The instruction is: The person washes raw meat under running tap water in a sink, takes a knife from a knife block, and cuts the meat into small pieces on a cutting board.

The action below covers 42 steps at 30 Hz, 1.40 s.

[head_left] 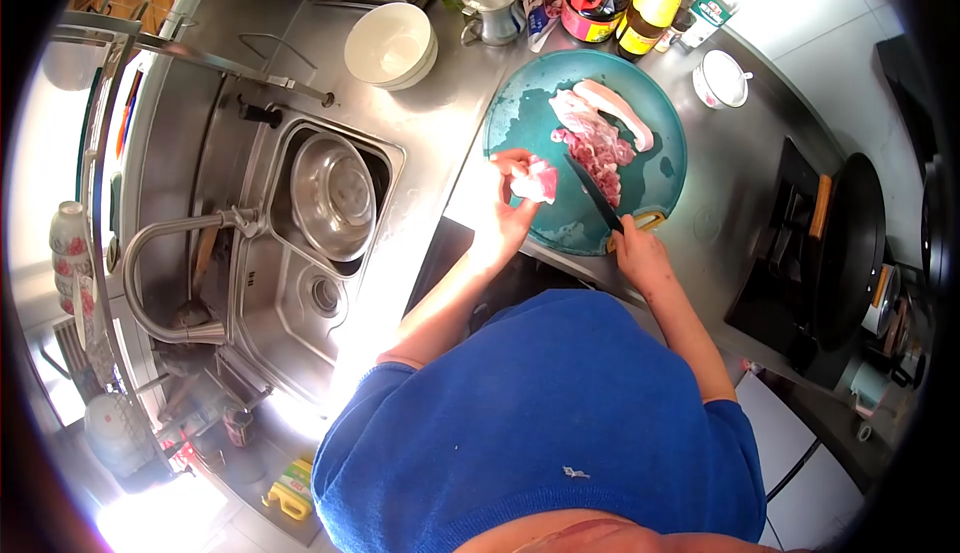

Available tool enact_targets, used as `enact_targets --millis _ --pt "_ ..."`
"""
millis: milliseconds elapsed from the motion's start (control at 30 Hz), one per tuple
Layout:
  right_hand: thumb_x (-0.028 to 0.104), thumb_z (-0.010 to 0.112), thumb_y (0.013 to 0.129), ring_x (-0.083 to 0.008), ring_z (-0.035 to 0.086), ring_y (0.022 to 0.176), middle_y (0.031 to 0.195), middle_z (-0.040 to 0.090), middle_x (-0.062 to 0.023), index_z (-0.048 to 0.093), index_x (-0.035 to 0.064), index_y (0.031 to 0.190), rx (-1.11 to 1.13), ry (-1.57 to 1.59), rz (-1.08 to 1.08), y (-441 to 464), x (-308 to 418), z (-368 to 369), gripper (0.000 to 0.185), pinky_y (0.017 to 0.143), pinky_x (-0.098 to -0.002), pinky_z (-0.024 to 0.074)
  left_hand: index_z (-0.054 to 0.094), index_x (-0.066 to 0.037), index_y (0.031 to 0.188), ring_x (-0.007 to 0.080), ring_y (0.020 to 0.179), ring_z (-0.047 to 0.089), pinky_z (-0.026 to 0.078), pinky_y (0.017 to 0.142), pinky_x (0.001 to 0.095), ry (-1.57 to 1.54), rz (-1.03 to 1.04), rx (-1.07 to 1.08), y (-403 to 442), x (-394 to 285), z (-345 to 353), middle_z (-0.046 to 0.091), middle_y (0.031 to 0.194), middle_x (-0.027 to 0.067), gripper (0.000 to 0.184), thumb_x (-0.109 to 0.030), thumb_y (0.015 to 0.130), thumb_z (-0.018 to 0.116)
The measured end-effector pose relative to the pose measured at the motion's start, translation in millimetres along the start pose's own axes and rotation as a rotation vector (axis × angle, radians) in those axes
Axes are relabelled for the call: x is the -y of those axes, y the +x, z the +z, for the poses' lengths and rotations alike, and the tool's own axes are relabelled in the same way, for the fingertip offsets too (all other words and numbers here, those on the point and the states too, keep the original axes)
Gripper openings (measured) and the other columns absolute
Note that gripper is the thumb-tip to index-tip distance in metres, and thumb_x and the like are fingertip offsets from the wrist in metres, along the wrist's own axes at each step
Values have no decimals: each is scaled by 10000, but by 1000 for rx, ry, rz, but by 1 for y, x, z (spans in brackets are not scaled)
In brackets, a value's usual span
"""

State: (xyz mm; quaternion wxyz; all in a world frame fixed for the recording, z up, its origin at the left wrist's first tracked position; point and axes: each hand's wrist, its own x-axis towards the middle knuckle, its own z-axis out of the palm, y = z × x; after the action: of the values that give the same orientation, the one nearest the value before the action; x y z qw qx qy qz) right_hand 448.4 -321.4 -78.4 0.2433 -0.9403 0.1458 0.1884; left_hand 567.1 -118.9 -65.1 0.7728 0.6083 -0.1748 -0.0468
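Observation:
Between the fingers of my left hand (513,203) is a piece of raw meat (537,181), at the left part of the round green cutting board (570,236). My right hand (642,254) is closed around the handle of a knife (594,193), whose dark blade points up and left across the board. Just right of the blade lies a pile of cut meat (600,161). Beyond it, a long pale strip of meat (618,113) rests toward the board's far side. A yellow-edged board handle (650,220) shows beside my right hand.
White bowls (390,48) stand at the back left, near a metal pot (490,8). Sauce bottles (655,8) line the back, with a small white bowl (720,80) to their right. A steel basin (334,197) sits in the left sink; a black wok (850,253) is right.

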Motion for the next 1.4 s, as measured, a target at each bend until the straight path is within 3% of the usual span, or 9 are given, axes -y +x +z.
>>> enact_targets --millis 67,167,300,400,567,767,1033,1267,1400 --pt "222 474 913 -444 602 741 760 624 -243 449 57 1043 10 10 10 -1 4 -3 211 686 -529 466 461 -52 1006 235 922 543 459 794 321 595 171 29 -3 15 -1 524 1095 133 416 57 687 705" --pt "217 472 913 -437 604 744 769 627 -240 453 57 1038 19 2 19 -2 6 -6 204 685 -527 465 515 -47 1010 309 927 545 472 790 381 925 82 287 -24 48 -18 549 1064 124 451 -27 633 761" --pt "216 473 912 -434 604 741 770 630 -235 459 58 1046 23 15 39 -5 4 -5 207 682 -524 466 540 -58 1017 311 962 543 469 811 387 905 154 308 -29 43 -24 553 1081 115 437 -61 640 761" --pt "217 474 911 -434 604 749 765 630 -232 465 53 1058 2 34 21 -4 3 -1 220 690 -521 467 547 -62 1002 309 966 549 470 821 386 954 20 245 -16 26 -19 583 1017 104 419 -65 638 754" --pt "217 489 908 -403 614 650 683 621 -202 462 37 988 -41 -87 -66 -16 16 -11 199 603 -492 484 538 -58 1008 304 921 556 482 779 371 954 120 313 -23 66 -23 567 1023 108 431 -56 631 747" --pt "217 509 899 -383 616 622 652 611 -183 437 50 899 -35 -30 -164 -30 19 -5 182 584 -475 495 533 -37 988 286 907 563 486 762 366 933 -96 171 -32 61 -14 556 993 117 476 -73 591 793" --pt "201 516 892 -408 609 652 687 612 -209 429 36 906 44 -58 -144 -31 19 6 187 594 -493 487 586 -39 948 292 866 579 489 754 349 860 250 237 -25 58 -17 593 1016 101 382 -29 618 779" --pt "133 498 861 -396 633 685 709 625 -230 449 8 933 83 -12 -118 11 56 3 152 618 -475 506 593 -30 929 305 868 585 485 746 378 788 222 230 -26 69 -15 614 1002 121 288 -2 673 723" --pt "88 495 828 -396 637 677 700 623 -242 462 -26 971 -27 27 -309 85 87 24 186 612 -471 508 576 -26 937 323 877 583 481 760 381 776 151 183 -25 79 -26 617 1008 137 249 21 709 665"
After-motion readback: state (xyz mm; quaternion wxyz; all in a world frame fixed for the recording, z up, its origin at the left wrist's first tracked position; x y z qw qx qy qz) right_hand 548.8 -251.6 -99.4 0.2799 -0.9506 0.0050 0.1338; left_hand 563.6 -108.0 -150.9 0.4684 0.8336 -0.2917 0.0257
